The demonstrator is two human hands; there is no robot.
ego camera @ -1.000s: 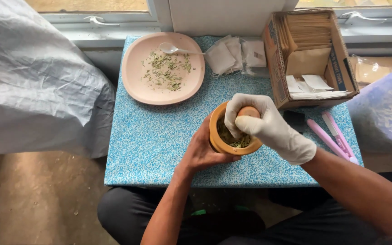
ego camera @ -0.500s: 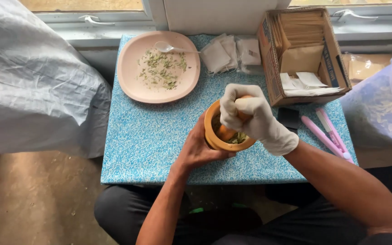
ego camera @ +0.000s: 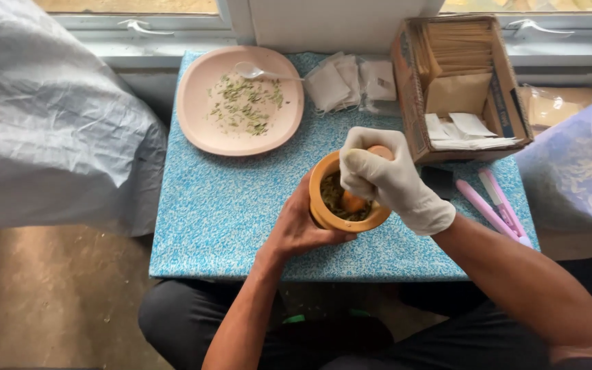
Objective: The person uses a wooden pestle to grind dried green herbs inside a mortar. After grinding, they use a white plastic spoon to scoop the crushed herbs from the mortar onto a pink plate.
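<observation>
One mortar (ego camera: 329, 212) gripped by left hand (ego camera: 301, 227), gloved right hand (ego camera: 386, 179) fingers clamped on one pestle (ego camera: 353, 201)

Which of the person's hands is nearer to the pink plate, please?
Left. The left hand grips the mortar on the plate's side; the gloved right hand holds the pestle farther right.

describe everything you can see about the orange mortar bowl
The mortar is a small round bowl, orange-tan, looking like wood or clay, standing upright on the blue speckled table near its front edge. Inside lie dark green crushed leaves. The bare left hand wraps its outer wall from the near side, steadying it. The white-gloved right hand has its grip on a matching orange pestle, whose rounded end sits down in the leaves. A pink plate of dried leaves lies behind it, apart.
</observation>
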